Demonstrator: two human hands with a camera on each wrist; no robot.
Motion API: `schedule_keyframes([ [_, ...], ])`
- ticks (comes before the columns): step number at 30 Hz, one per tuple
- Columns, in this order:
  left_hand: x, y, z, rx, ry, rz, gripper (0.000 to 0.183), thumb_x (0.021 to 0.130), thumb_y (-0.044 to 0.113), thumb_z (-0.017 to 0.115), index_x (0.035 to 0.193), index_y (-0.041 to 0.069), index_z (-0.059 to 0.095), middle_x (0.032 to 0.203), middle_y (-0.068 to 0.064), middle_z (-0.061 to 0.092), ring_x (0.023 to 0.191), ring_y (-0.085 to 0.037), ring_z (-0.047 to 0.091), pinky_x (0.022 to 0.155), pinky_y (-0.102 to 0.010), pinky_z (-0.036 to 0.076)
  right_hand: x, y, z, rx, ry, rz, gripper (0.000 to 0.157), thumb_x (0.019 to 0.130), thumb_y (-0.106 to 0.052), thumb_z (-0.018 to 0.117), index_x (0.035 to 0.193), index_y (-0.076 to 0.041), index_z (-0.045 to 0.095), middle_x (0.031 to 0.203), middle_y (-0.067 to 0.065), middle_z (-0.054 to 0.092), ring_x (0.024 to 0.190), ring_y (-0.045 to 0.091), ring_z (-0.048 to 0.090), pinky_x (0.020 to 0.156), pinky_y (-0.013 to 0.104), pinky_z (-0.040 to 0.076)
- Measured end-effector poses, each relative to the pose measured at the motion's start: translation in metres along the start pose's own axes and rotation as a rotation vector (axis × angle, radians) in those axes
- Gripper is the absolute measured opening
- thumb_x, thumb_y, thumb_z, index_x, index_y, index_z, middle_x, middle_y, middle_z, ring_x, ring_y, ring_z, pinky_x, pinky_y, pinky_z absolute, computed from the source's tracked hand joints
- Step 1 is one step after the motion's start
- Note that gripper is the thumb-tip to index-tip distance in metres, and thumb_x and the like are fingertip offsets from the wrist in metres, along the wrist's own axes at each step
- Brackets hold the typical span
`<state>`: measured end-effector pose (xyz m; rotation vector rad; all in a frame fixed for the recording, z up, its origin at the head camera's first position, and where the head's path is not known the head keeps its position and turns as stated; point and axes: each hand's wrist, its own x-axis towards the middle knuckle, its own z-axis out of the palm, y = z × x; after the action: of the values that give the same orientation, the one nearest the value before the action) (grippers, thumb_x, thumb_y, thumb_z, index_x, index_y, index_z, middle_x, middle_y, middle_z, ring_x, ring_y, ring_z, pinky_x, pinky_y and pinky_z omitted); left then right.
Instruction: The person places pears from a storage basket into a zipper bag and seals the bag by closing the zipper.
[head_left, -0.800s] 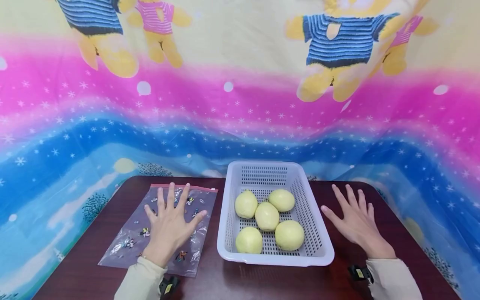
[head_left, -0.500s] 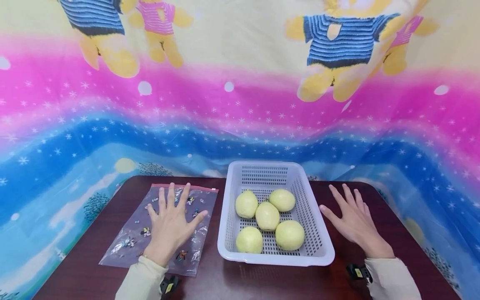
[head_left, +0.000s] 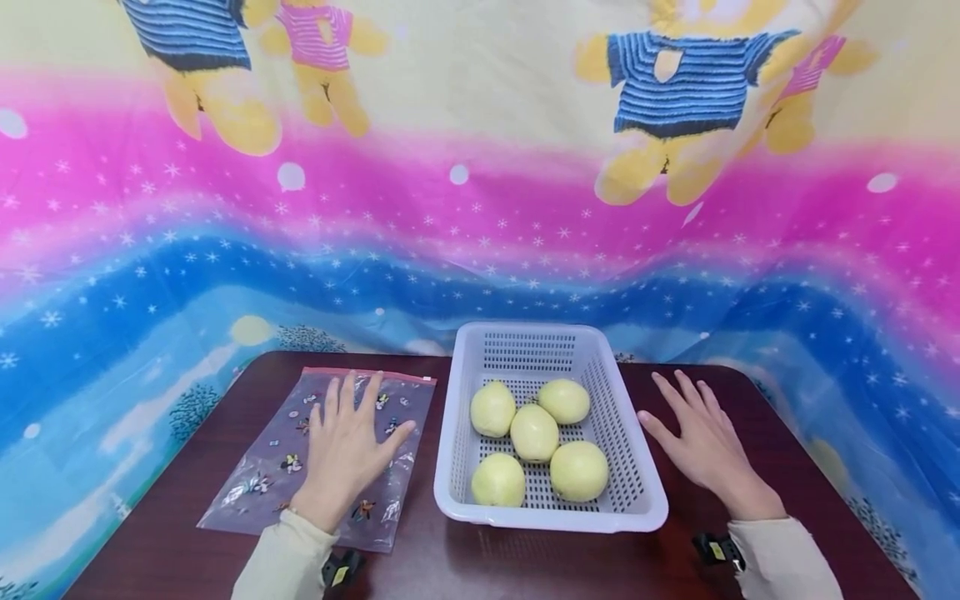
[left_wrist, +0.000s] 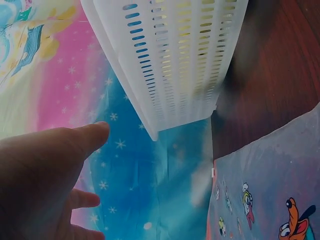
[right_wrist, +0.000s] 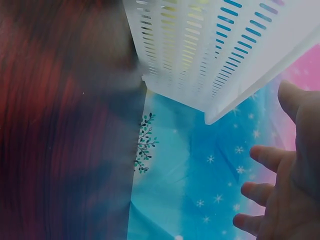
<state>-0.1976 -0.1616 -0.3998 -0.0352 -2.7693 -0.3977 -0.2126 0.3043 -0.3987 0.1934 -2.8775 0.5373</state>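
My left hand (head_left: 343, 450) hovers over a clear zip bag (head_left: 255, 487) with a red zip edge and small cartoon prints, its fingers straight and holding nothing. To the right of the basket, my right hand (head_left: 708, 446) is held above the table, fingers extended and nothing in them. Between the hands stands a white plastic basket (head_left: 551, 518) with slotted walls. Several pale yellow-green round fruits, pear-like, lie inside it, one fruit (head_left: 535, 433) in the middle. In the left wrist view the basket wall (left_wrist: 175, 65) rises beyond the thumb, and the bag (left_wrist: 270, 175) lies flat below.
The dark reddish-brown table (head_left: 480, 567) carries the bag and basket. A printed cloth (head_left: 457, 242) with bears and snowflakes hangs behind and along both sides of the table. Black camera mounts, one a left wrist mount (head_left: 341, 571), sit at the sleeves.
The left hand's fingers have drawn closer together and lowered slightly. My right hand has shifted a little to the left, toward the basket. Bag, basket and fruits stay in place.
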Motion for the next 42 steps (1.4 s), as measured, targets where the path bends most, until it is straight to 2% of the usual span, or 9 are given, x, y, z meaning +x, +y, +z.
schedule_keyframes([
  [6, -0.001, -0.001, 0.000, -0.013, 0.022, 0.023, 0.085, 0.086, 0.060, 0.069, 0.152, 0.013, 0.042, 0.155, -0.026, 0.040, 0.144, -0.049, 0.035, 0.110, -0.070, 0.034, 0.001, -0.004, -0.002, -0.028, 0.003, -0.024, 0.079, 0.099, -0.058, 0.052, 0.158, -0.011, 0.030, 0.163, 0.030, 0.021, 0.148, 0.059, 0.012, 0.108, 0.081, 0.015],
  [15, -0.003, -0.005, 0.000, -0.048, 0.034, 0.035, 0.071, 0.090, 0.047, 0.070, 0.144, 0.007, 0.051, 0.151, -0.026, 0.047, 0.139, -0.046, 0.044, 0.109, -0.067, 0.037, 0.002, -0.004, -0.004, -0.020, 0.052, -0.083, 0.072, 0.099, -0.052, 0.057, 0.152, -0.005, 0.040, 0.158, 0.033, 0.030, 0.144, 0.060, 0.023, 0.106, 0.080, 0.021],
  [22, -0.004, -0.010, 0.000, -0.071, 0.068, 0.049, 0.063, 0.093, 0.045, 0.067, 0.140, 0.005, 0.056, 0.145, -0.025, 0.055, 0.133, -0.046, 0.051, 0.104, -0.066, 0.041, 0.002, -0.005, -0.007, -0.033, 0.066, -0.087, 0.070, 0.098, -0.050, 0.060, 0.149, -0.004, 0.045, 0.153, 0.032, 0.037, 0.140, 0.055, 0.031, 0.104, 0.078, 0.028],
  [29, 0.000, -0.014, -0.001, -0.085, 0.060, 0.051, 0.061, 0.094, 0.043, 0.066, 0.140, 0.004, 0.056, 0.142, -0.024, 0.057, 0.132, -0.045, 0.052, 0.104, -0.066, 0.042, 0.000, -0.006, -0.012, -0.056, 0.043, -0.083, 0.070, 0.098, -0.051, 0.060, 0.148, -0.004, 0.046, 0.152, 0.032, 0.040, 0.139, 0.053, 0.036, 0.103, 0.076, 0.032],
  [36, 0.004, -0.019, 0.000, -0.089, 0.069, 0.062, 0.057, 0.094, 0.042, 0.066, 0.137, 0.004, 0.058, 0.139, -0.024, 0.060, 0.131, -0.044, 0.053, 0.103, -0.065, 0.043, -0.003, -0.006, -0.018, -0.078, 0.064, -0.110, 0.067, 0.098, -0.048, 0.062, 0.146, -0.004, 0.048, 0.149, 0.031, 0.043, 0.136, 0.053, 0.038, 0.102, 0.075, 0.034],
  [42, 0.005, -0.022, 0.000, -0.095, 0.048, 0.050, 0.056, 0.095, 0.041, 0.065, 0.137, 0.005, 0.058, 0.140, -0.024, 0.059, 0.132, -0.044, 0.052, 0.105, -0.064, 0.042, -0.004, -0.014, -0.022, -0.084, 0.078, -0.141, 0.066, 0.097, -0.049, 0.063, 0.144, -0.004, 0.051, 0.148, 0.030, 0.046, 0.136, 0.051, 0.040, 0.101, 0.074, 0.036],
])
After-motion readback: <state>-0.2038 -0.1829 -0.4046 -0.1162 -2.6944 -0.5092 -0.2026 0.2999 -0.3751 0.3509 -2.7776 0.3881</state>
